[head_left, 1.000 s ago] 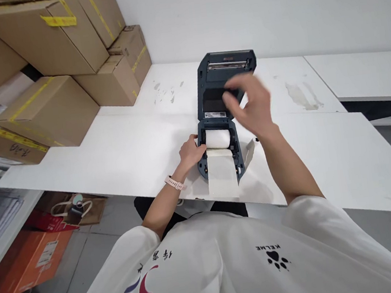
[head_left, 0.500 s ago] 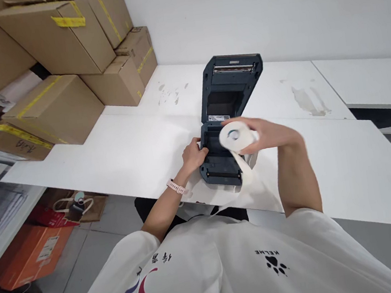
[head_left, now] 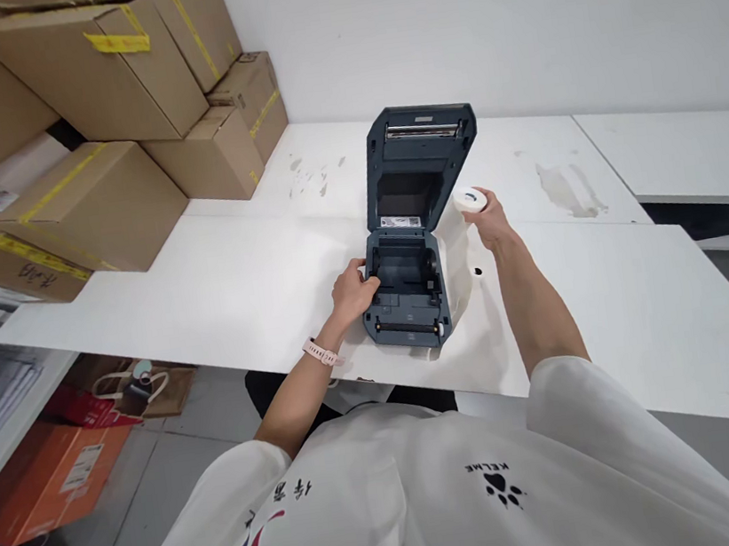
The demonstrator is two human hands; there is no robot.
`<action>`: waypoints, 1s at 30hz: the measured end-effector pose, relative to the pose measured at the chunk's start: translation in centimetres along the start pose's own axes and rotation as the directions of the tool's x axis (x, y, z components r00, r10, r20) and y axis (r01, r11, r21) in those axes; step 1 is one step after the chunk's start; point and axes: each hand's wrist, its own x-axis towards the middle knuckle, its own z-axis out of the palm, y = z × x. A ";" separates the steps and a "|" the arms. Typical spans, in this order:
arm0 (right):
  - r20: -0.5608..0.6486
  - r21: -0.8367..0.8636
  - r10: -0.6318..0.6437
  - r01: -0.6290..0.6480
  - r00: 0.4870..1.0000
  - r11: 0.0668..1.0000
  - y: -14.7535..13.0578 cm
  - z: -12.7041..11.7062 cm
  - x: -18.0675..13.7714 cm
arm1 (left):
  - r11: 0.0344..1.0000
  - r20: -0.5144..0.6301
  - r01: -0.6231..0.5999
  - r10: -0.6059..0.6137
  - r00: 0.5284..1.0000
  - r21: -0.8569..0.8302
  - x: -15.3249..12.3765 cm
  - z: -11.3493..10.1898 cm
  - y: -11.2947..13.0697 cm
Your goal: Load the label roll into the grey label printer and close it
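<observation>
A dark blue label printer (head_left: 405, 276) sits on the white table (head_left: 237, 281) with its lid (head_left: 421, 163) swung up and its paper bay bare. My left hand (head_left: 352, 291) grips the printer's left side, fingers curled on its edge. My right hand (head_left: 488, 216) is to the right of the printer, closed on a white paper roll (head_left: 469, 199) standing on end on the table. A loose tail of paper (head_left: 452, 248) trails from the roll past the printer's right side.
Cardboard boxes (head_left: 95, 120) with yellow tape are stacked at the table's back left against the wall. A small dark hole (head_left: 478, 272) marks the table right of the printer. Orange boxes (head_left: 48, 476) and a bag (head_left: 141, 383) lie on the floor at the left.
My right hand lifted the paper roll out of the printer's bay, carried it right and set it on the table beside the printer. The left hand stayed on the printer.
</observation>
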 end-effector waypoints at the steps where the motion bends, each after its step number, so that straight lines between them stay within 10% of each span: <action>1: 0.005 -0.001 0.009 -0.009 1.000 1.000 0.4 0.1 0.0 | 1.000 -0.001 -0.003 0.003 1.000 -0.006 0.0 0.0 -0.1; 11: 0.243 0.135 -0.044 0.011 0.969 0.991 2.5 -6.6 -10.0 | 0.998 -0.003 -0.027 0.027 1.000 -0.060 0.4 0.5 -0.8; 17: 0.480 0.022 0.083 -0.107 0.873 0.994 0.8 -4.2 -15.2 | 0.996 -0.008 -0.043 0.042 0.999 -0.076 0.3 0.7 -0.9; 23: 0.319 0.331 -0.309 0.201 0.896 0.922 -5.6 -5.1 -14.5 | 0.997 -0.003 -0.031 0.031 1.000 -0.076 0.2 0.7 -0.7; 27: 0.663 -0.045 -0.281 0.411 0.694 0.910 -11.3 -1.8 -13.8 | 0.996 -0.014 -0.044 0.043 0.999 -0.079 0.2 0.7 -0.8; 30: 0.763 -0.429 -0.116 0.632 0.636 0.645 -12.8 2.6 -13.1 | 0.994 -0.007 -0.041 0.041 0.999 -0.103 0.2 0.8 -0.9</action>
